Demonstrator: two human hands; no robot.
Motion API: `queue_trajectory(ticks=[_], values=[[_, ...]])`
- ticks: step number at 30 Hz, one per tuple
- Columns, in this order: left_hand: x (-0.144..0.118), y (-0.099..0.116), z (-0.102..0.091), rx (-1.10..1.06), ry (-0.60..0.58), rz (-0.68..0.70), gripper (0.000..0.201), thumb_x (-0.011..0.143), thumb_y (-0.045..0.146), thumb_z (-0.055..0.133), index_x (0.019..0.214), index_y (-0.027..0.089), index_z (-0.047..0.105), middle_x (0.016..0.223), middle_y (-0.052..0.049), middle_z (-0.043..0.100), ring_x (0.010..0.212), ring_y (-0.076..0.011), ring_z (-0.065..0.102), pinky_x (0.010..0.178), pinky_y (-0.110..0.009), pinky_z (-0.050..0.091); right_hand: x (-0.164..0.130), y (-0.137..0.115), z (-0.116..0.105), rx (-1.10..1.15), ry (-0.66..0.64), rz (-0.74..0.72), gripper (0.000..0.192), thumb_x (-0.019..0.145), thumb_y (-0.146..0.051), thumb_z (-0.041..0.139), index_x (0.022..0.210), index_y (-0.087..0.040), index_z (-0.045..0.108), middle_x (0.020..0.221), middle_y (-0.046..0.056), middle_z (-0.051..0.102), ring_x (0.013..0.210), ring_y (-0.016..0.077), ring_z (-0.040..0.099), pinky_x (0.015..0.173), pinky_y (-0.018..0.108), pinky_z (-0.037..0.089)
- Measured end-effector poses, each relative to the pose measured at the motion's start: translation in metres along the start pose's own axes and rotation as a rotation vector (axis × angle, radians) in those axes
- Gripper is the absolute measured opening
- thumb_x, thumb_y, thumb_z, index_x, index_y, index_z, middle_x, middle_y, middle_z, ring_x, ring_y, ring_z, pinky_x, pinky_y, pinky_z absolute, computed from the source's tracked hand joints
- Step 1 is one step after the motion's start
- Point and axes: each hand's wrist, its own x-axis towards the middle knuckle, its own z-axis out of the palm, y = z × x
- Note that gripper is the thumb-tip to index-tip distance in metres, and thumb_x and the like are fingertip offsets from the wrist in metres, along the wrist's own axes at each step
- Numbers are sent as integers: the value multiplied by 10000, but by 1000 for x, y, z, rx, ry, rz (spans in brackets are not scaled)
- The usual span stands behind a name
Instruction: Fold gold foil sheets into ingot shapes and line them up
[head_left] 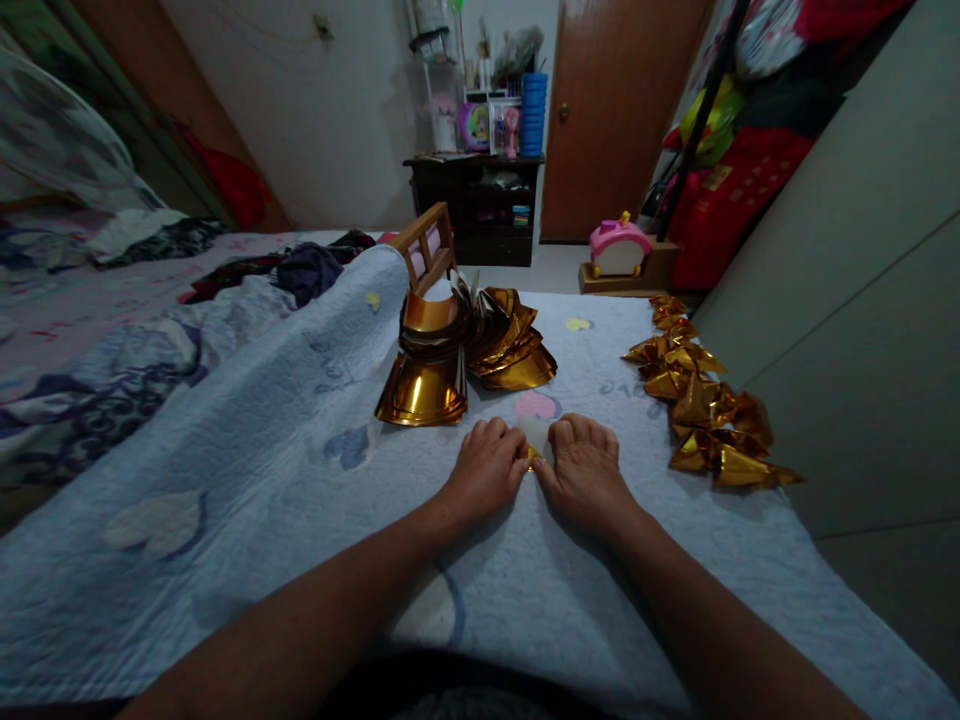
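My left hand (486, 468) and my right hand (586, 470) rest side by side on a pale blue quilt (300, 480), fingers curled down. Between them they press a small sheet of gold paper (534, 442); only its white back and a gold corner show. A stack of curved gold paper sheets (457, 350) stands just beyond my hands. A row of folded gold paper pieces (701, 395) lies to the right, along the quilt's edge.
A small wooden chair back (426, 245) rises behind the gold stack. Rumpled bedding and clothes (112, 300) fill the left. A grey cabinet wall (862, 300) borders the right. A dark shelf (480, 205), a door (615, 110) and a pink toy (619, 248) stand at the back.
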Motion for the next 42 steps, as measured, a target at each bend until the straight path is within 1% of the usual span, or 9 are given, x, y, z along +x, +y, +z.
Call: queue_trajectory(ticks=[9,20,23,26,31,33,35,38,42], values=[[1,-3,-1,-9,-22,9,60,931,264,579,927,214,612,1011,-47,571,996,-241,491,856,-357,385,-1,17,1,45,-58,10,455,909,-416,559,1325,-234,523,1436,145,502,1358,346,396,1117,581,245],[0,-2,-1,-37,-19,-11,56,912,244,576,954,215,597,1035,-52,563,1018,-248,489,898,-375,410,2,38,-4,55,-133,-20,573,842,-343,597,1400,-251,502,1486,139,482,1376,362,406,1109,583,295],[-1,-1,-1,-73,50,-25,225,871,211,602,1093,212,566,1174,-76,537,1117,-261,471,992,-408,408,5,41,-6,102,-120,-63,563,841,-319,573,1381,-183,490,1456,162,500,1362,344,417,1129,544,284],[-2,-2,2,-117,98,2,460,845,186,610,1289,200,488,1357,-116,481,1257,-292,416,1100,-465,350,8,38,-6,157,-84,-95,461,884,-344,529,1304,-154,519,1397,177,535,1316,332,447,1116,512,298],[-2,-6,4,-186,103,64,673,853,176,594,1473,223,336,1412,-125,488,1274,-314,426,1115,-514,344,13,27,-2,150,-37,-144,407,872,-426,586,1193,-176,571,1329,171,562,1258,348,468,1069,516,330],[-2,-7,3,-234,131,116,728,855,166,597,1508,220,279,1427,-138,466,1288,-311,429,1128,-524,344,14,26,1,153,-31,-151,454,846,-411,617,1225,-166,566,1335,178,556,1257,350,466,1068,515,328],[-2,-7,3,-295,160,190,783,850,131,595,1532,230,224,1432,-142,438,1313,-299,427,1142,-515,351,15,26,4,166,2,-142,579,811,-396,656,1312,-136,525,1369,205,532,1276,364,450,1075,523,319],[-2,-7,5,-371,181,260,844,846,67,572,1549,283,158,1425,-126,400,1314,-273,449,1109,-472,421,16,25,4,250,40,-117,742,750,-359,711,1403,-114,458,1379,217,531,1273,373,456,1060,524,342],[-3,-7,10,-403,202,294,851,859,34,548,1538,351,147,1445,-113,359,1269,-253,500,995,-407,518,17,22,-6,549,-70,-64,760,732,-226,668,1449,-171,423,1136,112,659,1028,267,601,904,415,460]])
